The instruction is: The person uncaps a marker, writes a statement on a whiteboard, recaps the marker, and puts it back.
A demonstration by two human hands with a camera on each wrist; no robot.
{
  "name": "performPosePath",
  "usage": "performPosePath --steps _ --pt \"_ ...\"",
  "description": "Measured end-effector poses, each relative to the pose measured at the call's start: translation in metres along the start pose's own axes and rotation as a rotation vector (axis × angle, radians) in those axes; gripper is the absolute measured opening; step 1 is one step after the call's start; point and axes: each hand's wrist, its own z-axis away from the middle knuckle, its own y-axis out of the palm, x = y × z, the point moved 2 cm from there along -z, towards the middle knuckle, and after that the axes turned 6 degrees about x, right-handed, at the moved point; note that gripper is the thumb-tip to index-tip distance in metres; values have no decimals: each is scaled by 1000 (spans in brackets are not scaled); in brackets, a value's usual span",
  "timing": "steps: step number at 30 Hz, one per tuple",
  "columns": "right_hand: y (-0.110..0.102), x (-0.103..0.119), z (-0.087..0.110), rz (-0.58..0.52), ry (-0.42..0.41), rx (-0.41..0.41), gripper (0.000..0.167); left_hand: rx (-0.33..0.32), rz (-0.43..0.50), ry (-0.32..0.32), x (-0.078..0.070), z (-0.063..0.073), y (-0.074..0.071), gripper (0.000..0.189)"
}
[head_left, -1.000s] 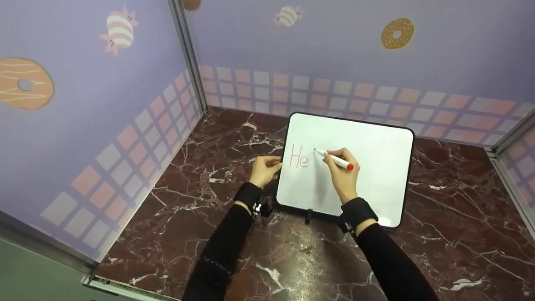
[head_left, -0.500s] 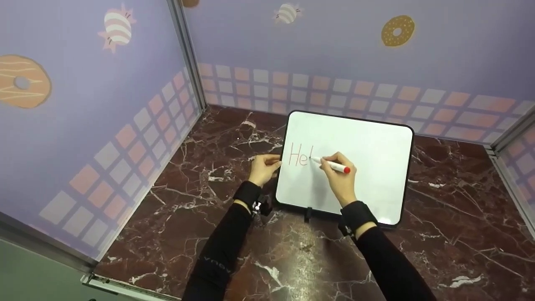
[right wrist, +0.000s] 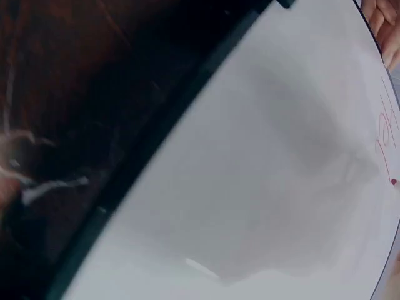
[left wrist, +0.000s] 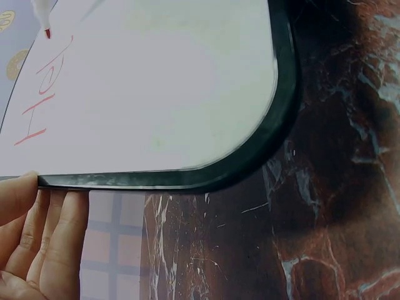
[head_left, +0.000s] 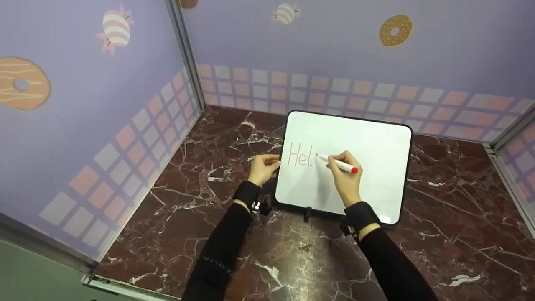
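Note:
A whiteboard (head_left: 368, 184) with a black frame stands tilted back on the marble table. Red letters "Hel" (head_left: 300, 155) are written on its left part. My right hand (head_left: 346, 175) pinches a white marker (head_left: 338, 163) with a red end, its tip close to the board just right of the "l". At the board's left edge my left hand (head_left: 263, 169) grips the frame between thumb and fingers. The left wrist view shows the thumb (left wrist: 17, 199) in front of the frame (left wrist: 125, 180) and the fingers behind it.
The dark red marble tabletop (head_left: 200, 209) has white veins. Purple walls (head_left: 334, 50) with printed sweets and pink and white squares close it in at the back and sides. A small black foot (head_left: 308, 214) sticks out under the board's lower edge.
The right hand with the marker has drawn a red "l" downward after "He", then shifted a little right and up. The left hand stays on the board's edge.

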Motion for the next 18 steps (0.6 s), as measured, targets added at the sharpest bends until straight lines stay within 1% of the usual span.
performPosePath --steps 3,8,13,18 --pt "0 3 -8 -8 -14 -19 13 -8 -13 -6 -1 1 0 25" --pt "0 4 -16 -15 -21 -22 14 -5 -12 -3 -2 3 1 25" --pt "-2 1 -15 12 -16 -13 13 4 -6 6 -2 4 1 26" --pt "-4 -2 -9 34 -14 20 10 7 -9 8 -1 2 0 27"
